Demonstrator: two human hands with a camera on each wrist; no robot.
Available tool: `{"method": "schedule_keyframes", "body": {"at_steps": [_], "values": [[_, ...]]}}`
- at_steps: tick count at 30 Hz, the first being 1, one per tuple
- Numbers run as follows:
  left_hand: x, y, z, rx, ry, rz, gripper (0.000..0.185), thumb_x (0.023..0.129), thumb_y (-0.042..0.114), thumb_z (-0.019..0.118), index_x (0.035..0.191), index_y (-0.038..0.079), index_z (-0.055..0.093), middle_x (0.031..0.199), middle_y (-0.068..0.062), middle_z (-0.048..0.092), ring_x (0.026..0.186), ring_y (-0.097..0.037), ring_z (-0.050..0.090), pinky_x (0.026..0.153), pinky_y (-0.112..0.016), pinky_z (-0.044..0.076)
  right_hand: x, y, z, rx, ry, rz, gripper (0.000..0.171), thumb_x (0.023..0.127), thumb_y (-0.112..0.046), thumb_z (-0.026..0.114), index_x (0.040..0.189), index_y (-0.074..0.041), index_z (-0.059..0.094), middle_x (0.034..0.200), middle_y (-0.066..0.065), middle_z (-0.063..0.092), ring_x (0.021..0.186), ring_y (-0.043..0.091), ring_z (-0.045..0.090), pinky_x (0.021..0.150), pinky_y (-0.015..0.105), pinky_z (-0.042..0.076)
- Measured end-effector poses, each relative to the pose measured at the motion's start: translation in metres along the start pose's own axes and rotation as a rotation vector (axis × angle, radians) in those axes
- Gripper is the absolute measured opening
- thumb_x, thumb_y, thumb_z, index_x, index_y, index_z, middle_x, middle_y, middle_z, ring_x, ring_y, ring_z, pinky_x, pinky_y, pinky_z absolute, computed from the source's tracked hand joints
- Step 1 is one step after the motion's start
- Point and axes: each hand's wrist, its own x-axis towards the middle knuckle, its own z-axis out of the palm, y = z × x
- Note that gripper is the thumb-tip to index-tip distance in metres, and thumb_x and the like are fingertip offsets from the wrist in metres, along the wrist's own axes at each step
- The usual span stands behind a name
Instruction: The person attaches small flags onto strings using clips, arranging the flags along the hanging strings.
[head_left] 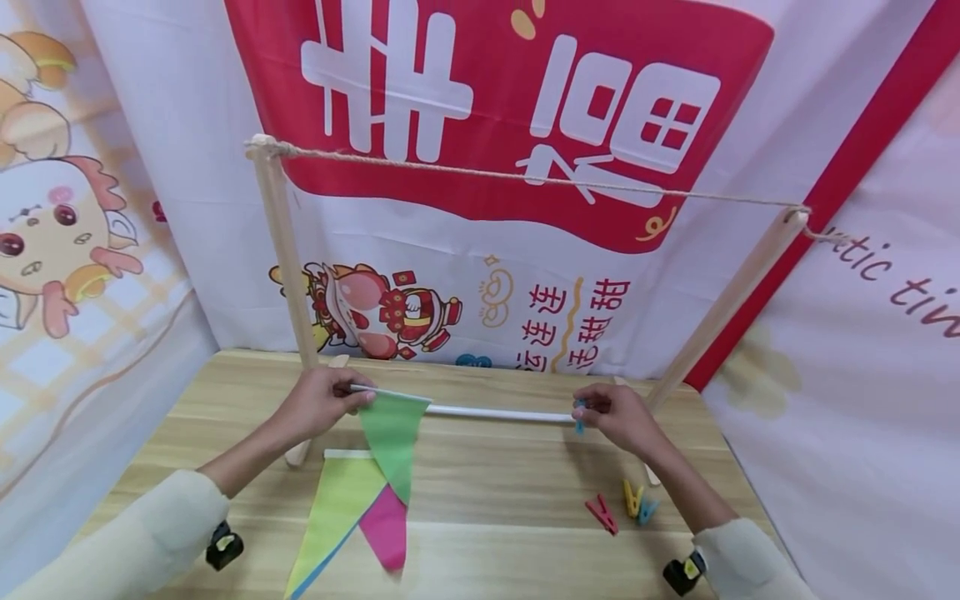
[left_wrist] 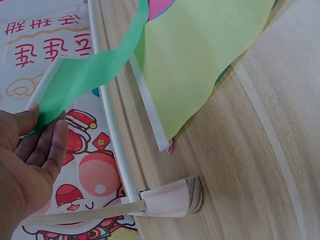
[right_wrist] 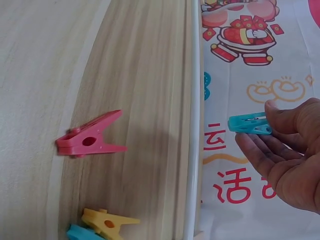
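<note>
Green cloth sits pinched between the fingers (left_wrist: 47,142) of the left hand (head_left: 322,402): they are clamped on the top edge of a green pennant (head_left: 392,440), which droops from a white rod (head_left: 495,412) held level above the worktop (head_left: 517,533). The right hand (head_left: 618,415), over at three o'clock from the left along the rod, has its thumb and fingers closed on a small teal clothespin (right_wrist: 250,124), held just beside the rod's right end; whether the pin touches the rod I cannot tell.

Below the green pennant, at about six o'clock, a yellow-green pennant (head_left: 333,508) and a pink pennant (head_left: 386,527) lie flat on the wood, overlapping one another. At five o'clock from the right hand three more pins rest on the worktop: a red clothespin (head_left: 602,512), a yellow clothespin (head_left: 632,497) and a blue clothespin (head_left: 648,509), the last two touching, the red one near them.

Farther out, at twelve o'clock, two wooden posts (head_left: 283,250) carry a twine line (head_left: 540,177) strung across, with a printed red and white backdrop (head_left: 495,92) behind.
</note>
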Motion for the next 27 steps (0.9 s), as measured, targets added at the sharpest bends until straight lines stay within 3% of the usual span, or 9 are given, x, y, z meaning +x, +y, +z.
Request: {"method": "schedule_keyframes", "body": {"at_steps": [8, 13, 17, 22, 27], "values": [[0.006, 0.009, -0.002, -0.121, 0.041, 0.009, 0.021, 0.107, 0.016, 0.081, 0.123, 0.003, 0.083, 0.105, -0.015, 0.082, 0.088, -0.015, 0.075, 0.075, -0.028, 0.066, 0.005, -0.017, -0.001, 0.020, 0.020, -0.030, 0.028, 0.106, -0.015, 0.081, 0.128, 0.002, 0.080, 0.110, 0.014, 0.086, 0.095, 0.016, 0.077, 0.077, 0.023, 0.062], [0.014, 0.023, -0.007, -0.237, 0.054, -0.029, 0.029, 0.107, 0.018, 0.080, 0.129, -0.001, 0.080, 0.106, -0.014, 0.085, 0.090, -0.010, 0.079, 0.084, -0.027, 0.068, 0.009, -0.032, -0.005, 0.003, 0.037, -0.050, 0.029, 0.106, -0.018, 0.081, 0.130, 0.000, 0.081, 0.111, 0.013, 0.086, 0.095, 0.015, 0.077, 0.076, 0.022, 0.060], [0.019, 0.034, -0.010, -0.325, 0.075, -0.055, 0.037, 0.107, 0.024, 0.082, 0.133, -0.002, 0.078, 0.106, -0.006, 0.086, 0.091, -0.010, 0.082, 0.091, -0.028, 0.069, 0.011, -0.044, -0.011, 0.000, 0.063, -0.064, 0.029, 0.105, -0.015, 0.082, 0.130, 0.000, 0.082, 0.111, 0.014, 0.087, 0.096, 0.016, 0.079, 0.075, 0.021, 0.060], [0.024, 0.045, -0.015, -0.397, 0.137, -0.042, 0.037, 0.106, 0.027, 0.083, 0.124, -0.005, 0.079, 0.096, 0.011, 0.085, 0.091, -0.007, 0.081, 0.093, -0.026, 0.068, 0.014, -0.057, -0.019, 0.015, 0.065, -0.112, 0.029, 0.106, -0.015, 0.082, 0.132, -0.002, 0.081, 0.118, 0.015, 0.086, 0.101, 0.020, 0.080, 0.078, 0.021, 0.062], [0.028, 0.054, -0.018, -0.471, 0.176, -0.028, 0.030, 0.106, 0.026, 0.084, 0.118, -0.001, 0.081, 0.092, 0.015, 0.084, 0.089, -0.006, 0.080, 0.091, -0.025, 0.068, 0.017, -0.071, -0.027, 0.034, 0.060, -0.137, 0.030, 0.106, -0.017, 0.082, 0.132, -0.003, 0.081, 0.119, 0.014, 0.086, 0.105, 0.024, 0.082, 0.081, 0.019, 0.063]]}}
